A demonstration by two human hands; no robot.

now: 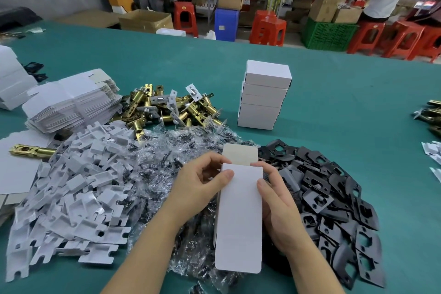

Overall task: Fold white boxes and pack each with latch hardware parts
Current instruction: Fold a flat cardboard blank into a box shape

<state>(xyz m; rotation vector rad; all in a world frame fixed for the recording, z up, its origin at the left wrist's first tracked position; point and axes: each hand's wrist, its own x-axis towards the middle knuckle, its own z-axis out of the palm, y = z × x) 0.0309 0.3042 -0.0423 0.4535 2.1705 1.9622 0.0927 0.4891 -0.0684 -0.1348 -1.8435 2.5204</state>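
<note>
Above the heap of bagged screws (167, 174), both hands are gripping a white box (239, 217), the left hand (202, 186) pinching its top left corner, the right hand (276, 200) curling round its right edge. Black strike plates (334, 198) are lying just right, white inserts (78, 186) left, brass latches (167, 107) and stacked boxes (265, 95) beyond on the green table (346, 93).

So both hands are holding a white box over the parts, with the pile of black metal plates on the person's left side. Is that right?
Not quite. The head view shows the black metal plates on the person's right side, not the left. The rest holds: the left hand and right hand both hold the white box over the parts.
</note>
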